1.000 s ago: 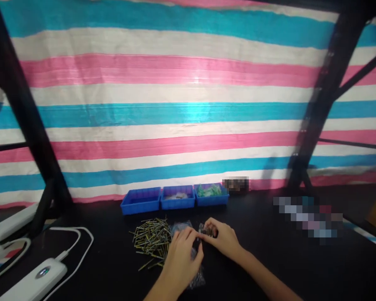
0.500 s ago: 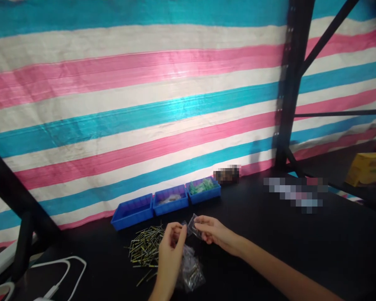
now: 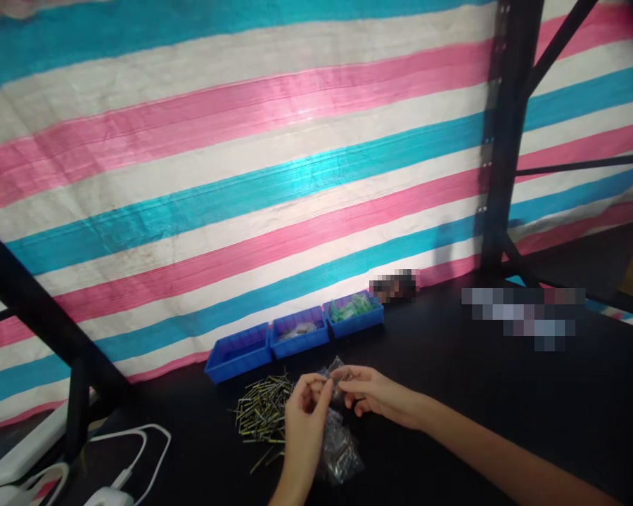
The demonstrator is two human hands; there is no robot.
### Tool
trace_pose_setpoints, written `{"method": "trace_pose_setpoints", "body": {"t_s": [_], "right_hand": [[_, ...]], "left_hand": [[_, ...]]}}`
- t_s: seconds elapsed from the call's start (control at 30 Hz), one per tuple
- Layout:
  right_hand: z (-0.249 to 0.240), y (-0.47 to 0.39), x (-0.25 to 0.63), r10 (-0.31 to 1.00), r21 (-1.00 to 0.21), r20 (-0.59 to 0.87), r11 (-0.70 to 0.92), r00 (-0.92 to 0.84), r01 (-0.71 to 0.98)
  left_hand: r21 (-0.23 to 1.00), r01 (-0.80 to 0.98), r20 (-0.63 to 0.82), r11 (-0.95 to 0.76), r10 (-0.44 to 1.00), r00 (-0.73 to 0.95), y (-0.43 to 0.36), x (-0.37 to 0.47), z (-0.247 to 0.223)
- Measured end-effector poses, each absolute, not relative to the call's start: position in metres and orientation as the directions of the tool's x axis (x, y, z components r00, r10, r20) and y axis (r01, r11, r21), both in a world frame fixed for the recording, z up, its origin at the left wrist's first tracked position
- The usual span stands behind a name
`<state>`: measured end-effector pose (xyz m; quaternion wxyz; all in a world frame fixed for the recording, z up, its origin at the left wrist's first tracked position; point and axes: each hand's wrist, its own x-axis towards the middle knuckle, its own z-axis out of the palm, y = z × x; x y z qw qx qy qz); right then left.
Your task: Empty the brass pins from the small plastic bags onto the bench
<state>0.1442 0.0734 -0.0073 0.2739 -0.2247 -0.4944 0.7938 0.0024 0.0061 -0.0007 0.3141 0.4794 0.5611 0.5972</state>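
My left hand (image 3: 309,404) is closed, thumb and fingers pinching the edge of a small clear plastic bag (image 3: 337,365). My right hand (image 3: 366,390) pinches the same bag from the other side, and the two hands nearly touch. What the bag contains is too small to make out. Below the hands lie more clear plastic bags (image 3: 342,453), some with small items inside. Left of my left hand spreads a loose pile of thin yellow and dark sticks (image 3: 264,411), partly covered by that hand.
Behind the hands stand three blue bins in a row: a left bin (image 3: 239,357) with nothing visible inside, a middle bin (image 3: 299,340) with whitish pieces, and a right bin (image 3: 354,318) with green packets. White cables (image 3: 158,457) lie at left. Black posts (image 3: 499,176) frame a striped sheet.
My right hand has drawn in closer to my left at the plastic bag. The whole view has shifted slightly, so the bins and pile appear further right.
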Motion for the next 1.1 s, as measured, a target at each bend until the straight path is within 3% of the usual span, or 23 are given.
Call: {"method": "trace_pose_setpoints", "body": {"t_s": [0.27,0.63,1.1], "right_hand": [[-0.0111,0.0763,0.1419,0.635,-0.879,-0.076,-0.407,-0.769,-0.249],[-0.0069,0.0752,0.1452,0.612,-0.911,-0.082,-0.367,-0.787,-0.190],[-0.0131,0.0792,0.1454,0.615,-0.926,-0.031,-0.314,-0.788,-0.209]], "left_hand": [[0.981,0.122,0.185,-0.149,0.902,-0.389,0.0060,0.0039,0.0002],[0.992,0.052,0.124,-0.114,0.953,-0.275,0.0055,0.0080,-0.0052],[0.899,0.418,0.271,-0.134,0.919,-0.286,0.0026,0.0049,0.0005]]}}
